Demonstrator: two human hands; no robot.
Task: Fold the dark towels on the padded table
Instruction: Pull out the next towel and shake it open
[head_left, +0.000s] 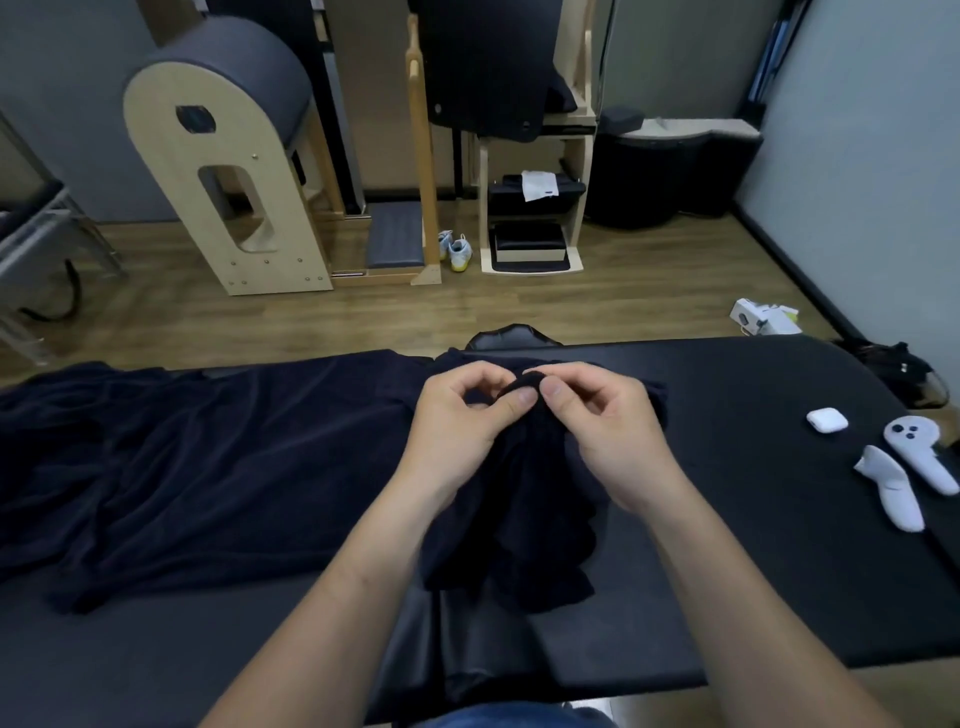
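A small dark navy towel (524, 525) hangs bunched between my hands above the middle of the black padded table (753, 571). My left hand (457, 415) and my right hand (608, 421) both pinch its top edge, thumbs almost touching. The cloth droops toward me in loose folds. A much larger dark towel (208, 467) lies spread and wrinkled over the left half of the table, reaching its far edge.
Two white controllers (904, 478) and a small white earbud case (827, 419) lie on the table's right end. Beyond the table are a wooden floor, a wooden barrel-shaped exercise frame (223, 171), shoes (457, 252) and a white box (763, 317).
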